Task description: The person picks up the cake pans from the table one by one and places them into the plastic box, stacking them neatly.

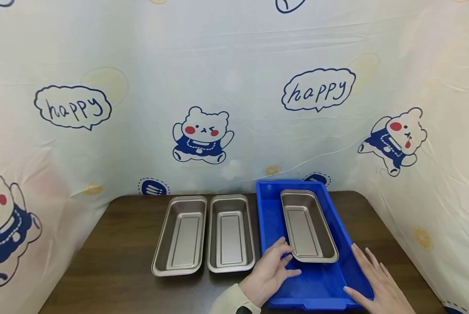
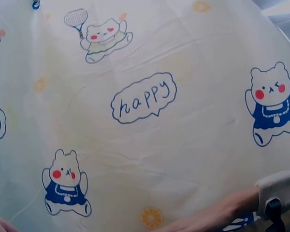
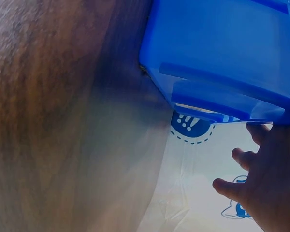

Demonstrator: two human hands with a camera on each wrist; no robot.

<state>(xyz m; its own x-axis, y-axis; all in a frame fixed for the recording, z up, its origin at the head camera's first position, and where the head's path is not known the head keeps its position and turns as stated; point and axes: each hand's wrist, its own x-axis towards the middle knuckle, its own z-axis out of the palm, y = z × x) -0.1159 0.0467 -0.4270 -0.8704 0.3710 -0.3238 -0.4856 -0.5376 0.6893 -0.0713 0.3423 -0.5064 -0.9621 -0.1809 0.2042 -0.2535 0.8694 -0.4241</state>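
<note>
A metal loaf pan (image 1: 305, 226) sits tilted slightly inside a blue plastic tray (image 1: 271, 218), toward its far end. My left hand (image 1: 267, 272) is over the tray's left side, its fingertips at the pan's near left corner and its thumb stretched out apart from the pan. Over the tray's right edge lies my right hand (image 1: 381, 283), fingers straight and spread, thumb toward the tray's inside. In the right wrist view, that hand (image 3: 266, 179) is beside the blue tray (image 3: 222, 43). The left wrist view shows mostly backdrop and part of a forearm.
Two more loaf pans, one at far left (image 1: 185, 240) and one in the middle (image 1: 229, 237), stand side by side left of the tray on the dark wooden table (image 1: 108, 253). A printed cloth backdrop (image 1: 250, 87) rises behind the table and along its sides.
</note>
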